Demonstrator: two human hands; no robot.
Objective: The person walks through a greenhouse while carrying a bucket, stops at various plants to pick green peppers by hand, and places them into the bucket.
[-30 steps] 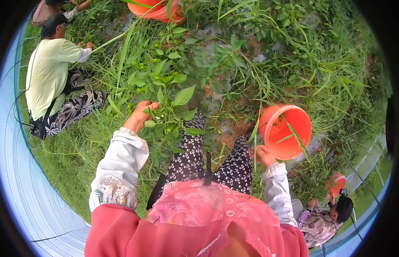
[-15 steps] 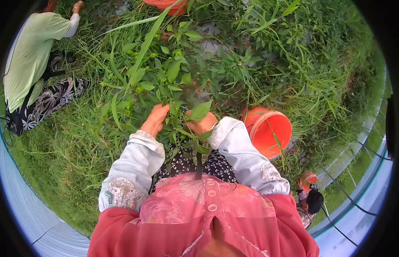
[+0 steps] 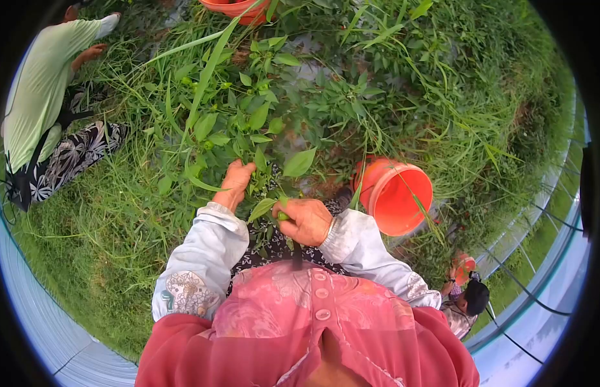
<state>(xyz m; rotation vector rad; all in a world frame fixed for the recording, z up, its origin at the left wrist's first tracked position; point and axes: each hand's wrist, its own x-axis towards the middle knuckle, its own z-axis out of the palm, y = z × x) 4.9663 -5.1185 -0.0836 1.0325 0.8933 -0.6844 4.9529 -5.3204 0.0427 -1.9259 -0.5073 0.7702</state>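
Observation:
In the head view my left hand (image 3: 235, 184) is closed at the leafy pepper plant (image 3: 258, 116), its fingertips partly hidden among the leaves. Close to my lap, my right hand (image 3: 306, 220) is curled around a small green pepper (image 3: 282, 216), which shows between thumb and fingers. A leaf (image 3: 262, 209) sticks out beside that thumb. One broad leaf (image 3: 300, 162) of the plant hangs just above my right hand.
An orange bucket (image 3: 401, 198) lies tilted at my right, its mouth toward me. Another orange bucket (image 3: 238, 8) stands at the top. A person in a light green shirt (image 3: 45, 84) works at the left; another person (image 3: 464, 306) is at lower right. Tall grass (image 3: 106, 251) surrounds me.
My right hand has moved down toward my lap, out from behind the broad leaf, with the green pepper now visible in it. My left hand stays nearly in place.

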